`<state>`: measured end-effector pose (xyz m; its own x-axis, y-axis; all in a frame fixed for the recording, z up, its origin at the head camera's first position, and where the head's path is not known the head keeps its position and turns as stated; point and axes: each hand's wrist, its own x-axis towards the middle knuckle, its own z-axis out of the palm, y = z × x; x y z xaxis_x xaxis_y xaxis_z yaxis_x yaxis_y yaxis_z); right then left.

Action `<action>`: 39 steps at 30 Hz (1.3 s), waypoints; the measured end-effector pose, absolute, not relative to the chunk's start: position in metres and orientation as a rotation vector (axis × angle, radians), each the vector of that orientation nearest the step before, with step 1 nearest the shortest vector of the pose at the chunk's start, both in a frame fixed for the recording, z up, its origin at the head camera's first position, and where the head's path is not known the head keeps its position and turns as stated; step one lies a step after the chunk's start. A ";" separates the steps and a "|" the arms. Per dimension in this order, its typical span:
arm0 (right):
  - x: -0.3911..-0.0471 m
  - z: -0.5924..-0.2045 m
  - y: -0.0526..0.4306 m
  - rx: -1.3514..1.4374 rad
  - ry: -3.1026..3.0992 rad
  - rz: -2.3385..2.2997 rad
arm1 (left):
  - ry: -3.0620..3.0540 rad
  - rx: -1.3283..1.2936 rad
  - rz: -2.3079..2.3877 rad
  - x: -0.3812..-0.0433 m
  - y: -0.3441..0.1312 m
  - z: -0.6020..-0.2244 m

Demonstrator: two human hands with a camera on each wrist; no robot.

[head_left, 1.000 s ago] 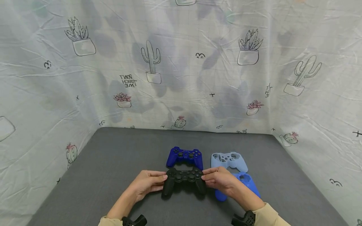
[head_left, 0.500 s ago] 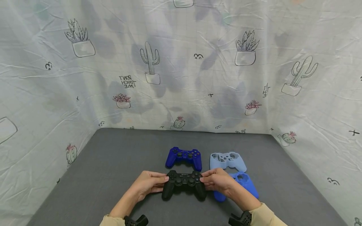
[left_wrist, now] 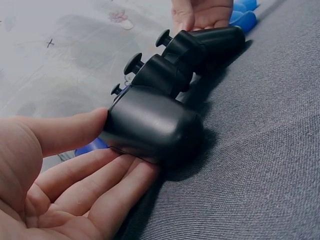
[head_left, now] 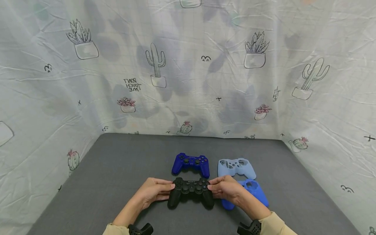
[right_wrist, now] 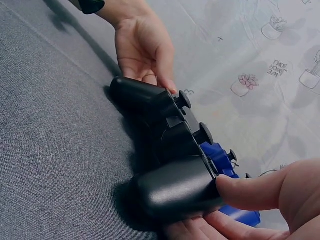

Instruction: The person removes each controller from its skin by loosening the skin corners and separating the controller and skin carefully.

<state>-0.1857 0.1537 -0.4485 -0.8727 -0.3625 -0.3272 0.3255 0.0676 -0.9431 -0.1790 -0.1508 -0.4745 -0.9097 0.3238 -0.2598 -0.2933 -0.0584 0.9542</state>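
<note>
A black game controller (head_left: 191,186) is held level between both hands, just over or on the grey table; the head view cannot settle which. My left hand (head_left: 154,192) pinches its left side, thumb on top and fingers beneath, as the left wrist view shows on the black grip (left_wrist: 155,120). On the other side my right hand (head_left: 229,190) pinches it the same way, thumb at the edge near the buttons. Directly behind lies a dark blue controller (head_left: 193,160), face up. Under and beside the right hand is a bright blue controller cover (head_left: 259,193), partly hidden.
Beyond the bright blue cover lies a light blue controller cover (head_left: 230,168) with cut-out holes. The grey cloth-topped table (head_left: 123,163) is bordered at the back and sides by a white curtain (head_left: 188,98) printed with cactus drawings.
The black controller has tilted and come slightly toward me, so its brand lettering shows and a gap appears before the dark blue one. Both hands keep their hold; little differs since half a second ago.
</note>
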 end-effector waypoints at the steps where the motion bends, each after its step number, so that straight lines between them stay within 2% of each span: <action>1: -0.186 -0.449 0.154 -0.035 1.863 -1.859 | 1.815 0.032 2.019 -0.179 -0.151 -0.474; 39: -0.185 -0.444 0.152 -0.011 1.843 -1.852 | 1.814 0.032 1.973 -0.182 -0.152 -0.471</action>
<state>-0.1850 0.1521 -0.4439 -0.8633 -0.3634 -0.3501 0.3519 0.0637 -0.9339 -0.1821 -0.1523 -0.4712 -0.8952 0.3430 -0.2847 -0.3124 -0.0272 0.9496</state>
